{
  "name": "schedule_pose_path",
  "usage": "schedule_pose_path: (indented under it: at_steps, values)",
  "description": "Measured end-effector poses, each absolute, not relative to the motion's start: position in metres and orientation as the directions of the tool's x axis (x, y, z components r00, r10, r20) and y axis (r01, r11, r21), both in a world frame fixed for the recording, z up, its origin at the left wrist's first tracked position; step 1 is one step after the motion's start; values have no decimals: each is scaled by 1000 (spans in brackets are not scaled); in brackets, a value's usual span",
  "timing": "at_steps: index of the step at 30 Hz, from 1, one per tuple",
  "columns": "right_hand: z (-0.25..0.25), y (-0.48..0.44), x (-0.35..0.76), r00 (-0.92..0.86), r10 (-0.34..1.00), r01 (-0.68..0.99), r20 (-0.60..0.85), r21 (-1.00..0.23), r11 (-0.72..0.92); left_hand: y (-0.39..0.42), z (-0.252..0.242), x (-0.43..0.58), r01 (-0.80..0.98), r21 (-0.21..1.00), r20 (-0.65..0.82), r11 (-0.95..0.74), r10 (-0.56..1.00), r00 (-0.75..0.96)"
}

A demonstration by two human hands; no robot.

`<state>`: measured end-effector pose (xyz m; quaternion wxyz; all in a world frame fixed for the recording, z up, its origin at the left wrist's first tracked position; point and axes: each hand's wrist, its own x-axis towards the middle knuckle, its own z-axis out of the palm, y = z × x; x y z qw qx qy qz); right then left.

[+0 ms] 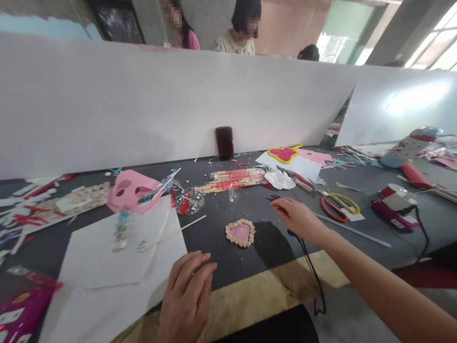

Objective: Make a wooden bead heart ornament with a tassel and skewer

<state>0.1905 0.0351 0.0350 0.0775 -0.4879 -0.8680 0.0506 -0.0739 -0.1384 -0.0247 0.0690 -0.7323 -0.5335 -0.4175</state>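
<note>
A small heart-shaped piece with a pink middle and a beaded, cream-coloured border (pixel 240 233) lies flat on the dark table between my hands. My left hand (pixel 187 295) rests near the table's front edge, fingers loosely stretched and apart, with nothing in them. Beyond the heart on the right, my right hand (pixel 294 216) has its fingers closed low over the table. A dark blue tip (pixel 274 196) shows just past those fingertips, and a black cord (pixel 314 274) runs from beneath the hand over the front edge. What the fingers hold is mostly hidden.
White paper (pixel 117 257) with a thin stick lies at left. Wrapped sticks (pixel 232 180), crumpled tissue (pixel 280 180), red-and-yellow scissors (pixel 339 206) and a metal ruler (pixel 357 231) lie farther back. A phone (pixel 224 143) leans on the white partition (pixel 171 105); people are behind it.
</note>
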Motion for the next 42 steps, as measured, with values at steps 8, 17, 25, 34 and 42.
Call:
schedule_pose_path:
  at_steps: [8,17,25,34,42]
  values:
    - [28,61,197,-633,765,772,-116,-32,634,-139,-14,-73,868,284,666,-407,735,126]
    - [21,39,193,-630,770,759,-101,129,638,-132,-14,-62,838,306,649,-452,743,164]
    - [48,3,196,-622,775,781,111,17,624,-128,-9,-50,795,337,641,-505,741,199]
    - [65,-7,278,11,921,941,390,-316,123,-118,-10,-67,881,318,514,-351,844,151]
    - [44,9,371,224,921,973,320,-128,-192,-88,2,-63,906,285,480,-311,865,146]
